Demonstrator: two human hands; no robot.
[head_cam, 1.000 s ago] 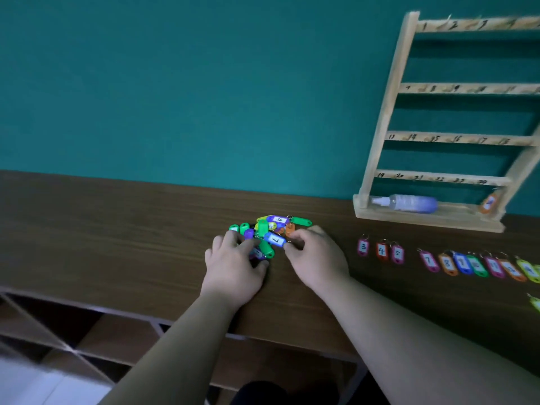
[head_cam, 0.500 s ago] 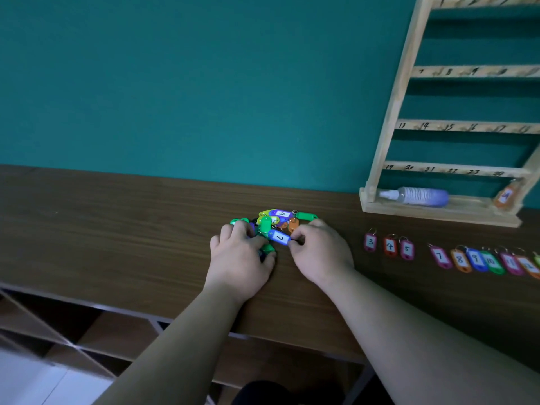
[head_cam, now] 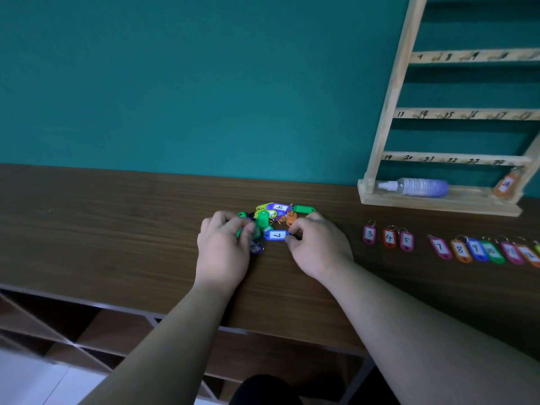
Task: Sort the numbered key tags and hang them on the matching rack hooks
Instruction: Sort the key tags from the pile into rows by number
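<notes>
tag pile (head_cam: 274, 212) under sorting
we find the left hand (head_cam: 223, 249) curled on the pile on the desk (head_cam: 117, 229); right hand (head_cam: 318, 247) pinches the blue tag (head_cam: 276, 235) at its near edge.

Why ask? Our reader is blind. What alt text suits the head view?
A left hand grips a pile of coloured key tags on a table while the right hand pinches a blue key tag. Numbered tags lie in a row rightward, before a wooden rack.
</notes>
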